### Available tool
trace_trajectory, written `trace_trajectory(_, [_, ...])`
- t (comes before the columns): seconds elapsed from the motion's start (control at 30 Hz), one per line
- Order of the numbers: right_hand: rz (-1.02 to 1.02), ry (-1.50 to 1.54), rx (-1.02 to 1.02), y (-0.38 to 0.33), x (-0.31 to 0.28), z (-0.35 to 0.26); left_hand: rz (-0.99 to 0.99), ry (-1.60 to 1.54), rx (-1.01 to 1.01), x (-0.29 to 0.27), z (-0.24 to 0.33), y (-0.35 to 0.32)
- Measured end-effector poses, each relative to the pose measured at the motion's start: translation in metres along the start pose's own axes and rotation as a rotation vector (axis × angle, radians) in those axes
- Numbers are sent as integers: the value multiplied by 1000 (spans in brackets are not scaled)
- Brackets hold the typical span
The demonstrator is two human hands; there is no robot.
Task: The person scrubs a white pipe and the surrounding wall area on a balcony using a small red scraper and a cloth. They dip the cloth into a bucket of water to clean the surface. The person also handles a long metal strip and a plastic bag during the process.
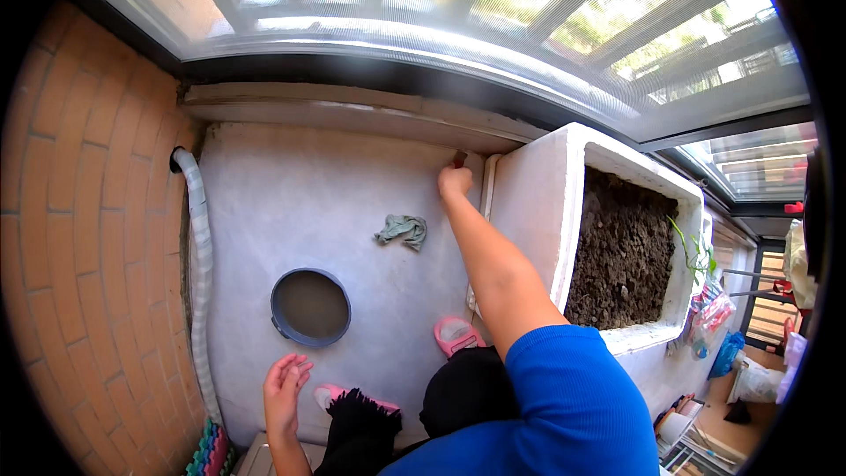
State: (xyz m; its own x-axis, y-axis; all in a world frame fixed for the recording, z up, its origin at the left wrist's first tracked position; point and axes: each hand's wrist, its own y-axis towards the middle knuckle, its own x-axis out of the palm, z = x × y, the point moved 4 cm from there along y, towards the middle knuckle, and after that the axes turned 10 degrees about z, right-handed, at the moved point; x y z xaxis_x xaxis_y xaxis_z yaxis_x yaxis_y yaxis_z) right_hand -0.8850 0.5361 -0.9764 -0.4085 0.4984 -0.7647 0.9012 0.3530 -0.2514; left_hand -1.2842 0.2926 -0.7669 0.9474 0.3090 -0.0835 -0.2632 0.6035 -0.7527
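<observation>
My right arm reaches forward to the far edge of the grey floor (352, 159). There my right hand (453, 182) is closed round a small flat tool with a red and dark end (460, 159), its kind too small to tell. The end points at the corner by the ledge. Nearer me, a crumpled grey-green cloth (403, 230) lies on the floor. A round blue-grey basin (275, 322) of murky water stands to its lower left. My left hand (286, 382) hovers below the basin, fingers loosely bent and apart, holding nothing.
A large white planter box (533, 203) full of dark soil (621, 256) stands right of my arm. Along the brick wall (97, 238) at left runs a pale wrapped pipe (202, 247). A barred window (423, 0) closes off the far side. My pink shoes (456, 333) are close to the basin.
</observation>
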Motion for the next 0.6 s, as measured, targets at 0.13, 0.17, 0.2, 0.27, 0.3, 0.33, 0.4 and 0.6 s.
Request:
trace_trajectory(0.13, [25,122,-107,-6,2,2,-9,-23,-4,0,1,0])
trace_trajectory(0.17, [29,115,-59,-3,2,5,-7,-22,1,1,1,0])
trace_trajectory(0.2, [29,107,-9,-4,-5,3,-1,-19,6,1,2,-1])
trace_trajectory(0.27, [41,66,-6,-6,-4,2,-2,-9,11,-1,3,0])
trace_trajectory(0.3, [60,31,-51,-3,-3,2,-16,-1,8,1,2,0])
trace_trajectory(0.33, [80,-4,-97,0,-4,3,-30,6,6,2,1,1])
trace_trajectory(0.4, [65,24,-108,-3,-7,7,-37,22,5,5,0,2])
trace_trajectory(0.6, [37,80,-171,-7,-3,3,-45,29,15,8,4,2])
